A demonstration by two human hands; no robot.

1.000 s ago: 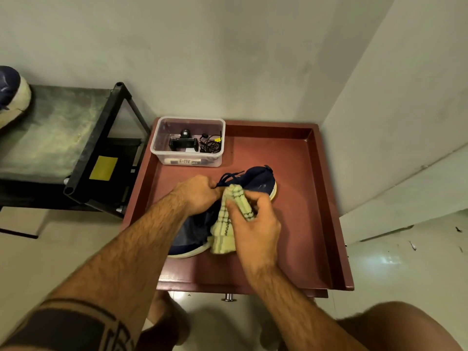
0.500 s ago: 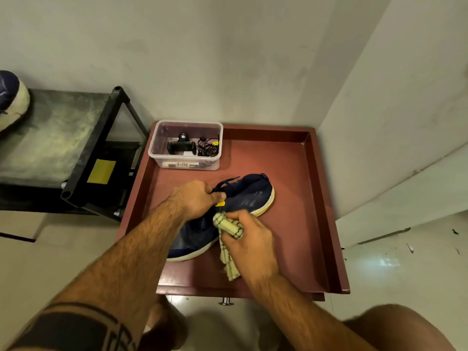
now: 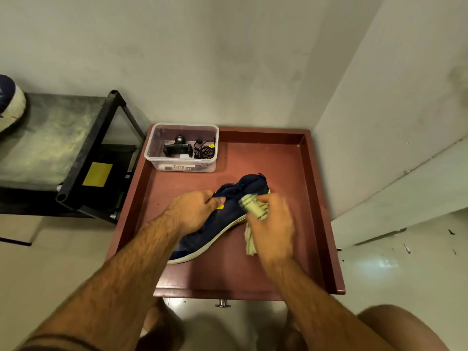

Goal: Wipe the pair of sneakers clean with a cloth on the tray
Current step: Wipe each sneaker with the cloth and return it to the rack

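The right hand (image 3: 272,224) is nearest, its fingers curled tight round a bunched pale checked cloth (image 3: 254,211). It presses the cloth on the side of the dark blue sneaker with a white sole (image 3: 222,219), near the heel. The sneaker lies on its side in the middle of the red-brown wooden tray (image 3: 314,198). The left hand (image 3: 195,211) pinches the sneaker's top edge to keep it from sliding. To wipe well, I think the left hand should hold firm while the cloth rubs in short strokes along the sole edge. Half a second ago the cloth was lower, by the middle of the sole; now it is up near the heel. Farther back sits a clear plastic box with black cables (image 3: 182,148). The other sneaker (image 3: 10,102) waits on the grey shelf (image 3: 55,138), far left.
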